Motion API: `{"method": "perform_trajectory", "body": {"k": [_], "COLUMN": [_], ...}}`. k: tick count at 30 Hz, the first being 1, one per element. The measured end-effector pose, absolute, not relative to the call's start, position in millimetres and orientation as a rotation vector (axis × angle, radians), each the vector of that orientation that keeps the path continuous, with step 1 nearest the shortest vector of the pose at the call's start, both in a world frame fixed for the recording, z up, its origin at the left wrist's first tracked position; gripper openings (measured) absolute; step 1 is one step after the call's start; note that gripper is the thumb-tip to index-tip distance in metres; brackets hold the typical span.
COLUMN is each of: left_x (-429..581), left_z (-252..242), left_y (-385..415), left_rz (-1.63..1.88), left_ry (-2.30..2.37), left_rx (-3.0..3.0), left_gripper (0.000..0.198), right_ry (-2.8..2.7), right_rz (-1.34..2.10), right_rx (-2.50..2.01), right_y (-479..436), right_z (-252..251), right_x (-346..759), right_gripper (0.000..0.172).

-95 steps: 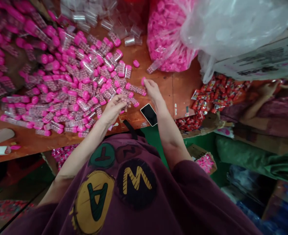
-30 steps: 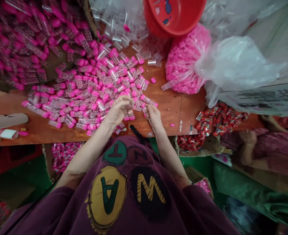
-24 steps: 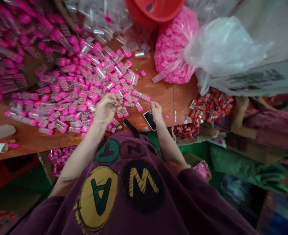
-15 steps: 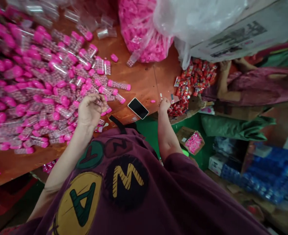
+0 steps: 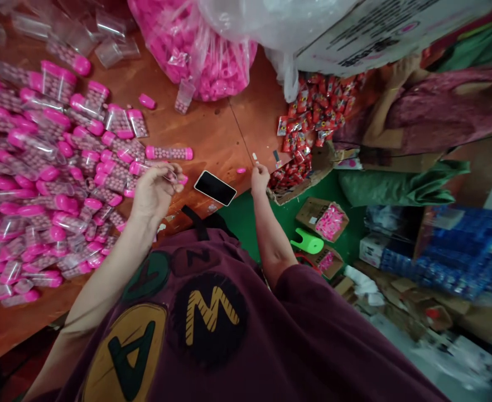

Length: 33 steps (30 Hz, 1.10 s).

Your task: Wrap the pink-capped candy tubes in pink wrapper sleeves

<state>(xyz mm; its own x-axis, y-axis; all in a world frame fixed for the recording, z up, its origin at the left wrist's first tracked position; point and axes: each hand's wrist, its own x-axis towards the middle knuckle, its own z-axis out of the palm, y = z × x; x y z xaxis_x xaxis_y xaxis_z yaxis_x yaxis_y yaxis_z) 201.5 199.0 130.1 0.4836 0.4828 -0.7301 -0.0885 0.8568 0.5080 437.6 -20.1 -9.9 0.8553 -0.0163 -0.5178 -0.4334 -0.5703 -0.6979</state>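
Note:
My left hand [image 5: 157,184] hovers by the right edge of a heap of clear tubes with pink caps and small pink balls inside [image 5: 62,162]. Its fingers are curled together, with a bit of pink at their tips; what they grip, if anything, I cannot make out. My right hand [image 5: 260,177] is closed in a pinch at the table's front edge, and whatever is between its fingertips is too small to name. Between the hands lies a dark-screened phone [image 5: 215,187]. A small pink piece [image 5: 241,170] rests left of my right hand, and one filled tube [image 5: 169,152] lies above my left.
Across the orange table [image 5: 204,131] stands a bag of pink parts [image 5: 225,67]. Red packets [image 5: 313,111] are heaped at right, beside a large white box [image 5: 367,39]. A co-worker's arm [image 5: 382,111] shows beyond. Cartons of pink pieces [image 5: 300,215] sit below on the green floor.
The view has swung to the right, so the tubes and bag appear farther left. My left hand is a little closer to the phone. Both hands keep their curled shape.

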Motion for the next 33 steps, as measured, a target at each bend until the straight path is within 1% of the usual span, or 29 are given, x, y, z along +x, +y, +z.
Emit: {"method": "perform_trajectory", "body": {"k": [4, 6, 9, 11, 14, 17, 19, 23, 27, 29, 33], "left_x": [208, 207, 201, 197, 190, 185, 182, 177, 171, 166, 148], "left_z": [136, 139, 138, 133, 123, 116, 112, 106, 95, 88, 73], "left_y": [203, 207, 216, 223, 233, 238, 239, 242, 246, 249, 260], "left_rz": [0.423, 0.445, 0.455, 0.459, 0.454, 0.446, 0.454, 0.468, 0.528, 0.565, 0.659], "left_ry": [1.005, 0.982, 0.93, 0.905, 0.893, 0.889, 0.889, 0.955, 1.03, 1.049, 1.074], "left_rx": [0.441, 0.431, 0.422, 0.435, 0.459, 0.462, 0.446, 0.378, 0.324, 0.303, 0.276], "left_gripper": [0.004, 0.006, 0.016, 0.017, 0.014, 0.015, 0.013, 0.009, 0.007, 0.004, 0.011], "right_ry": [0.256, 0.208, 0.08, -0.13, -0.533, -0.867, -1.086, -1.479, -1.69, -1.636, -1.33], "right_rz": [0.496, 0.57, 0.732, 0.821, 0.868, 0.895, 0.873, 0.816, 0.865, 0.886, 0.863], "right_rx": [-2.114, -2.07, -1.949, -1.787, -1.584, -1.583, -1.624, -1.691, -1.633, -1.603, -1.705], "right_y": [10, 32, 72, 99, 134, 161, 172, 179, 179, 186, 235], "right_z": [-2, 4, 23, 43, 77, 100, 105, 102, 91, 81, 45], "right_x": [433, 429, 412, 393, 358, 324, 310, 298, 289, 286, 296], "right_gripper": [0.02, 0.023, 0.025, 0.025, 0.025, 0.026, 0.028, 0.04, 0.052, 0.051, 0.038]}}
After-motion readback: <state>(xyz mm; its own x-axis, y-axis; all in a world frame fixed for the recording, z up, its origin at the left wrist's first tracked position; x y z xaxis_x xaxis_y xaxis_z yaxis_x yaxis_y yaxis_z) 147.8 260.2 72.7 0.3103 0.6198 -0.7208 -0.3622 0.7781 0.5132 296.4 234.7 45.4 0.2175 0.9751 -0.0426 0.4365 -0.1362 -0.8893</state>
